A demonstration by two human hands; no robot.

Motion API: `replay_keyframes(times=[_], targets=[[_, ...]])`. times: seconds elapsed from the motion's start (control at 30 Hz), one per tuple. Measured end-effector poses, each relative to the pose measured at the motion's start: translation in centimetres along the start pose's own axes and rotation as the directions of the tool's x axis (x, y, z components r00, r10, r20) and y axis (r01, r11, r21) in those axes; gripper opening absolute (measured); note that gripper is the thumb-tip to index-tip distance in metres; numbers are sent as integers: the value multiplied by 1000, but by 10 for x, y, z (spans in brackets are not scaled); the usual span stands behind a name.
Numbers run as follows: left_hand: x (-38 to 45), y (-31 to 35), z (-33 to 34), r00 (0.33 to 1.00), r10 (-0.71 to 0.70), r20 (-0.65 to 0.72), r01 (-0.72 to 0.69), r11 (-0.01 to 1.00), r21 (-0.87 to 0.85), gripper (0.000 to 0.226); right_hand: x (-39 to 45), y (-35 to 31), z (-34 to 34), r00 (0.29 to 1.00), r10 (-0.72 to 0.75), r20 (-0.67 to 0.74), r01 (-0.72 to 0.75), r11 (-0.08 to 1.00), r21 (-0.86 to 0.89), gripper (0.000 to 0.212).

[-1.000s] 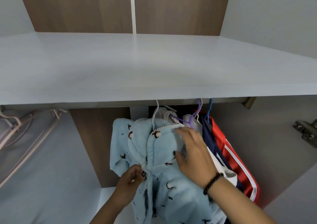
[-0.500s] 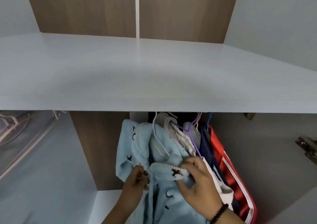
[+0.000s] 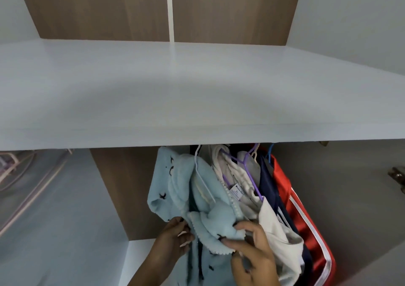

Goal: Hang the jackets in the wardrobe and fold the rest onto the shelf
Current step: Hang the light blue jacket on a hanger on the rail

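Wardrobe (image 3: 135, 189), fluffy pale-blue jacket (image 3: 175, 189), bird-patterned, hung

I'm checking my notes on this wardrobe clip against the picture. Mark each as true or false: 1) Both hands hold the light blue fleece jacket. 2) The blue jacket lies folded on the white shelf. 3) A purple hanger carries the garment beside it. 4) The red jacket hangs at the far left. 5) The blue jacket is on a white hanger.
1) True: the left hand and the right hand each pinch the light blue fleece jacket at its front edges.
2) False: it hangs below the white shelf, which bears nothing in view.
3) True: the purple hanger holds a whitish garment.
4) False: the red jacket hangs farthest right.
5) True: a white hanger shows inside its collar.
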State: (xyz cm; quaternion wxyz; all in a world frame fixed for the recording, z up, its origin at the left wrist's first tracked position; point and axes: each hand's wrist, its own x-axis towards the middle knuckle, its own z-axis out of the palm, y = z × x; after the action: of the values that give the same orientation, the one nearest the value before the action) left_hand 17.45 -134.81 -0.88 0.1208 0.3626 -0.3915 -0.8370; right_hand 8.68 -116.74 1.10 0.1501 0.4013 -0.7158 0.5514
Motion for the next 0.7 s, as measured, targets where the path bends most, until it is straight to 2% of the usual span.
replay_keyframes(times=[0.1, 0.17, 0.23, 0.33, 0.4, 0.43, 0.5, 0.57, 0.63, 0.7], targets=[[5, 3, 11, 999, -17, -35, 17, 1000, 3, 18, 1, -7, 8, 987, 128, -102, -121, 990, 74, 19], [6, 5, 15, 998, -44, -55, 42, 998, -39, 23, 14, -6, 11, 969, 203, -138, -200, 979, 34, 25], [8, 7, 16, 996, -66, -56, 62, 995, -79, 25, 26, -3, 13, 978, 203, -55, -205, 979, -19, 38], [10, 8, 17, 994, -102, -40, 96, 987, -125, 21, 33, -4, 12, 970, 193, 150, -182, 980, -84, 63], [10, 10, 18, 995, -98, -37, 92, 987, -133, 20, 29, 1, 11, 966, 148, 213, -102, 971, -216, 71], [10, 10, 18, 996, -83, -42, 76, 987, -141, 20, 26, 3, 10, 961, 163, 223, -106, 964, -245, 74], [10, 10, 16, 997, -51, -49, 42, 984, -174, 21, 21, 4, 8, 946, 245, 212, -206, 960, -190, 72], [9, 10, 12, 999, -25, -35, 17, 978, -209, 17, 21, 5, 7, 922, 344, 177, -342, 939, -44, 65], [8, 11, 7, 999, -9, -32, 2, 976, -219, 13, 24, 6, 6, 846, 482, 227, -514, 851, 106, 60], [6, 12, 2, 999, 21, -39, -27, 982, -186, 9, 27, 8, 3, 745, 580, 330, -660, 713, 239, 58]])
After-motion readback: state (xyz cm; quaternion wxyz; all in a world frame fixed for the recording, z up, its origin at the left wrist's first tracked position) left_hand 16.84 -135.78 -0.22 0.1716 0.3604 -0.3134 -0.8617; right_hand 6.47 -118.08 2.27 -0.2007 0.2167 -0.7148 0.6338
